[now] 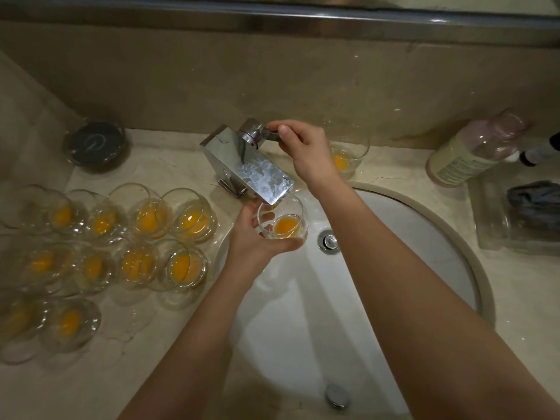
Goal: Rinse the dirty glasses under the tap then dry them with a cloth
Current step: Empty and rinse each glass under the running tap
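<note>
Holding a clear round glass with orange dregs (pixel 283 221) under the chrome square tap spout (pixel 257 174), the left hand (pixel 257 244) grips it over the white basin (pixel 409 237) — right hand (pixel 303 150) pinches the tap's lever (pixel 270 135)

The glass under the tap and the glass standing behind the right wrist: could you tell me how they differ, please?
The glass under the tap is held tilted over the sink in the left hand; the glass behind the right wrist stands untouched on the counter, partly hidden by the right hand. Both are clear with orange residue.
</note>
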